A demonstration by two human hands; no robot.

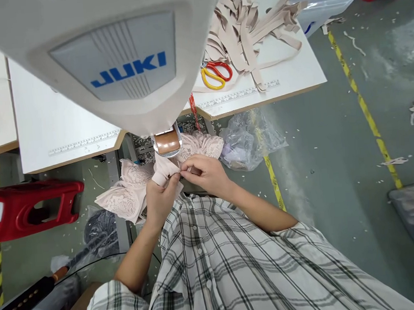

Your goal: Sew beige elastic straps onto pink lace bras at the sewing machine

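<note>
A pale pink lace garment (124, 194) hangs below the white JUKI sewing machine head (115, 62), just under its metal foot end (167, 142). My left hand (160, 198) grips a folded pink edge of the garment between thumb and fingers. My right hand (204, 173) pinches the same edge from the right, fingertips meeting the left thumb. More lace (206, 145) lies behind the right hand. Both hands sit close in front of my checked shirt.
A white table (289, 73) carries a heap of beige straps (243, 25) and red and yellow scissors (217, 74). A clear plastic bag (248, 140) lies on the floor to the right. A red plastic stool (29, 207) lies at left. Yellow floor tape (362, 101) runs at right.
</note>
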